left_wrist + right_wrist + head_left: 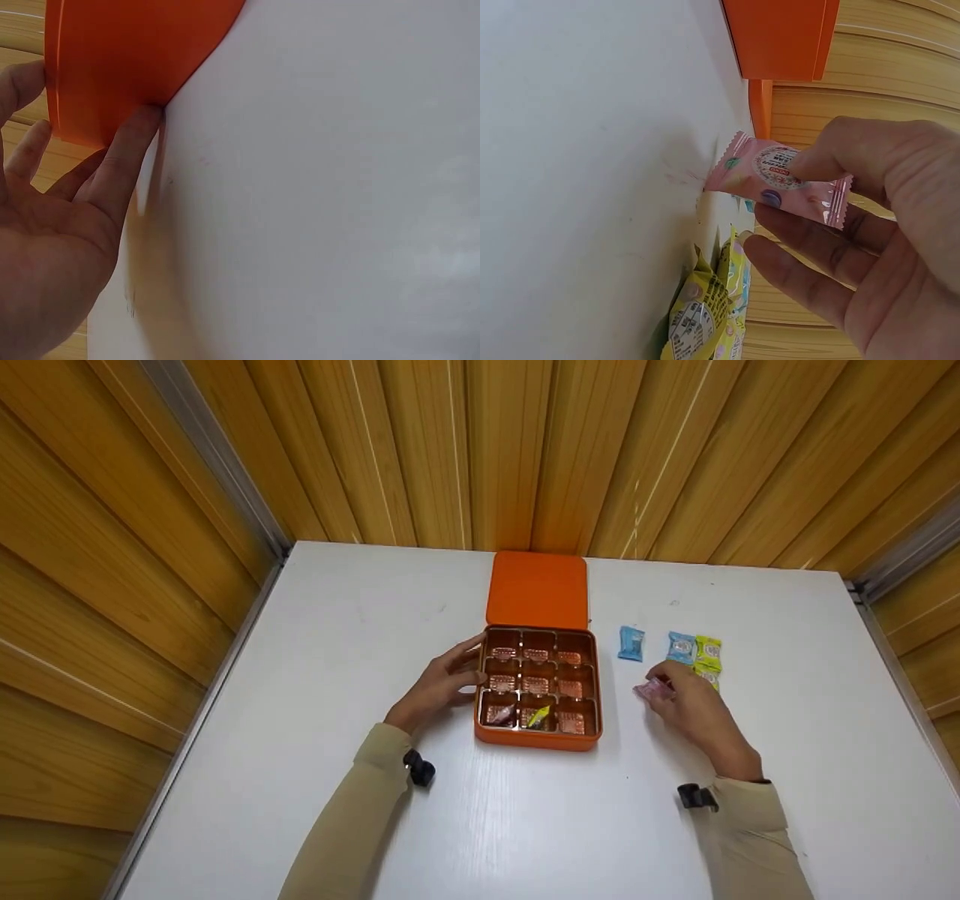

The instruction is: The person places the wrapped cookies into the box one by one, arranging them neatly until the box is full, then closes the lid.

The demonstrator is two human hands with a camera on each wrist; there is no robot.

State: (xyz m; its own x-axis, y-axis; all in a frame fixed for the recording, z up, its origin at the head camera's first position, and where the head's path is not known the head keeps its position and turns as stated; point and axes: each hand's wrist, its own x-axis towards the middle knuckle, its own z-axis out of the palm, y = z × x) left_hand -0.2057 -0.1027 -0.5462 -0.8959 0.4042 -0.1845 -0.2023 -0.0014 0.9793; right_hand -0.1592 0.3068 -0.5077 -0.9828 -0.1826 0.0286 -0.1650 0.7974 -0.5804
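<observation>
The nine-cell box (537, 741) is orange, its lid (537, 589) open. The left hand (439, 684) touches its left side, fingers spread. The right hand (694, 709) pinches the candy (774, 180) right of the box: pink wrapper, crimped ends, round label.

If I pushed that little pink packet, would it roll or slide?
The pink packet likely slides rather than rolls, given its flat crimped ends. Its glossy surface may feel slippery. It's probably light, being smaller than the right hand pinching it.

Beige sleeves (352, 817), small black wrist devices (421, 771)
</observation>
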